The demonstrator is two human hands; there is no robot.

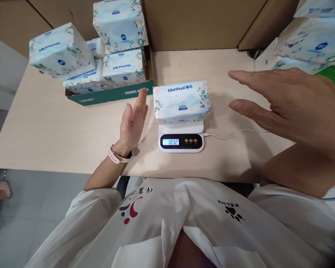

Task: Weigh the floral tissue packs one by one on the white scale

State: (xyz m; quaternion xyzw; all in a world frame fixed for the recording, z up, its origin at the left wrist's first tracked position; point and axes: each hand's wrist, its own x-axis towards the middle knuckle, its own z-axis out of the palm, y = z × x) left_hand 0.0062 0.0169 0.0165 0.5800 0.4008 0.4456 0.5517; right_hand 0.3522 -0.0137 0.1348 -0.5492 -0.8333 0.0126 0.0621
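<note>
A pack of Manhua tissues [181, 101] lies on a small white digital scale [181, 142] whose display reads 103.2. My left hand [132, 121] stands open just left of the pack, fingers straight and together, palm facing it, holding nothing. A pale watch is on that wrist. My right hand [293, 102] hovers open to the right of the pack, closer to the camera, fingers stretched toward it and apart from it.
A green-edged cardboard tray [108, 96] at the back left holds several stacked tissue packs [61, 52]. More packs [312, 44] are piled at the back right. A white cable [234, 134] runs right from the scale across the light wooden table [50, 126]. Cardboard walls stand behind.
</note>
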